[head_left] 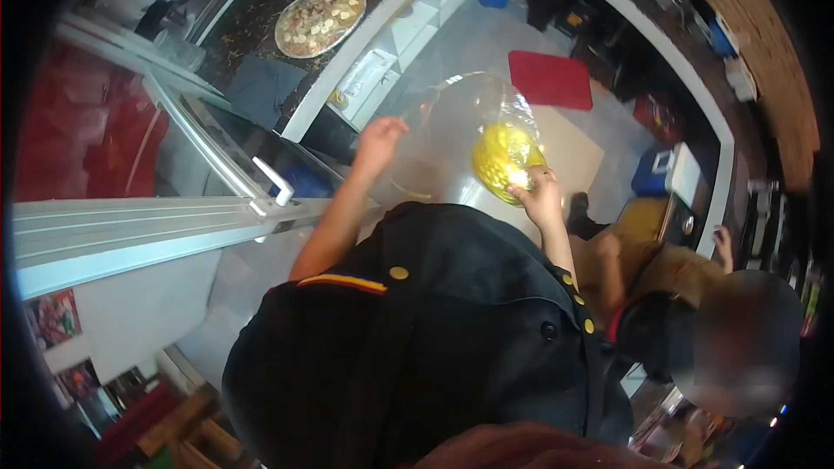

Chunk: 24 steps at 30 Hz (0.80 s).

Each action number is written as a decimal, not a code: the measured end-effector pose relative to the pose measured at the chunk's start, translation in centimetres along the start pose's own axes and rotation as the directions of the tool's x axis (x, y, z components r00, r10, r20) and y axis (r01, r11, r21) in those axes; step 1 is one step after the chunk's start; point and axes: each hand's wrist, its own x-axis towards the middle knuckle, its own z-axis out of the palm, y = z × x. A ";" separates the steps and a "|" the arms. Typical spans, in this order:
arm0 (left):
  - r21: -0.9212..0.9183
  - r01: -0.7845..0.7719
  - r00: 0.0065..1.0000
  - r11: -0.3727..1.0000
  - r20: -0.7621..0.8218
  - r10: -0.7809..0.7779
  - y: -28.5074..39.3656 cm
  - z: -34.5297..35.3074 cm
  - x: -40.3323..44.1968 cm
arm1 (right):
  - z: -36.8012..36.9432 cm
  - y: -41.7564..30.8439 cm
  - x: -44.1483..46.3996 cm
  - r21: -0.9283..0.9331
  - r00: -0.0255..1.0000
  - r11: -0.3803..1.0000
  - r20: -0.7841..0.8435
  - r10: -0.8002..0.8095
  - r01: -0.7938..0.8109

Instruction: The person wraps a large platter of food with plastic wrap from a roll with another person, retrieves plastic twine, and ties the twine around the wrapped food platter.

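My right hand (540,195) is closed on a shiny clear plastic bag of yellow food pieces (502,156), held in front of my chest. A large rounded see-through sheet or bag (439,143) spreads to the left of the yellow pieces; whether it is one piece with the bag is unclear. At its left edge is my left hand (380,143), raised with the fingers bent together. What those fingers hold, if anything, is too blurred to make out.
A topped pizza (320,22) lies on the dark counter (248,30), near a dark folded cloth (265,89). A white-framed door with a handle (274,182) stands at left. A co-worker (651,313) is close at right. On the floor lies a red mat (550,80).
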 end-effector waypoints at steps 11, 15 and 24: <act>-0.082 -0.210 0.712 0.974 -0.695 0.095 9.7 -15.0 13.6 | 2.4 -3.2 25.3 -0.017 0.919 0.928 0.150 -0.365 0.372; -0.122 -0.299 0.523 0.947 -0.850 0.055 9.2 -21.9 17.4 | 5.8 -7.1 36.5 -0.118 0.877 0.869 0.073 -0.475 0.481; -0.203 -0.347 0.342 0.916 -0.937 -0.078 3.4 -33.9 24.0 | 17.8 -14.4 54.8 -0.267 0.867 0.834 0.014 -0.498 0.484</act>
